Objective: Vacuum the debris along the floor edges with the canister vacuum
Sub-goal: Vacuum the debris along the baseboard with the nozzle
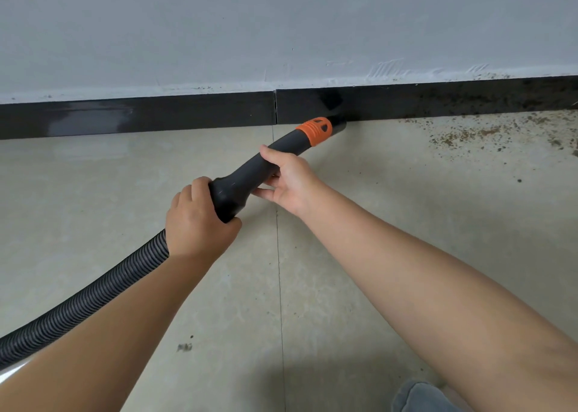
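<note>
**Mia:** What is the person doing right now?

**Ben:** Sucking up dirt by the wall. The left hand (195, 221) has its fingers curled round the wide end of the black plastic vacuum nozzle with the orange ring (275, 158), right where the black ribbed hose (93, 292) joins it. The right hand (289, 178) holds the thin part — thumb on top, fingers wrapped under.

**Mia:** Where is the tip?

**Ben:** Down on the pale tiled floor (375, 224), touching the shiny black baseboard (187, 111) or just beside it.

**Mia:** And the dirt?

**Ben:** The brown crumbly debris (488, 133) lies to the right of the tip, along the floor edge and stuck on the baseboard too. The left side looks clean, so I think the job is partway done.

**Mia:** What comes next?

**Ben:** I guess a slow slide to the right — tip low and close to the wall, hose following along.
</note>
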{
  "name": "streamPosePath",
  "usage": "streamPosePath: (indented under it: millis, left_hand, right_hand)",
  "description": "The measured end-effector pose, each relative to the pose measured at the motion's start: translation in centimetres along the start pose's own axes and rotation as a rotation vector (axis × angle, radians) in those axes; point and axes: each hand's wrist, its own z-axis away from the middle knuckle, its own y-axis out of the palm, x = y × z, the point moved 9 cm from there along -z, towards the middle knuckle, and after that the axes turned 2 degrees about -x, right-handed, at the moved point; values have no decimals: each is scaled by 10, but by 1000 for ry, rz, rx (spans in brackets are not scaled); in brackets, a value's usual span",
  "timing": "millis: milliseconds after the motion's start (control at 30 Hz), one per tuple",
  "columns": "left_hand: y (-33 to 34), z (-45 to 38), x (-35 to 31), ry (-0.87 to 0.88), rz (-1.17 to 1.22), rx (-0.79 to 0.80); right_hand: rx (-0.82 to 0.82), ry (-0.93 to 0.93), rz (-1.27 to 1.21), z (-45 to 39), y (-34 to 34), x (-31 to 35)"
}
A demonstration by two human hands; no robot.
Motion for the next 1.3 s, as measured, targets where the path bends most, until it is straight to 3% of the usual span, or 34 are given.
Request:
streamPosePath:
  millis: [200,700,1300]
  left_hand:
    - [3,-2,-5,31,-41,-3]
    - [53,-10,-108,217,-170,182]
    - [85,-15,-184,317,-171,208]
  right_hand:
    - [18,24,-28,-5,-2,-1]
    - [-111,-72,-102,-5,-94,64]
    - [-199,-195,-276,0,-153,111]
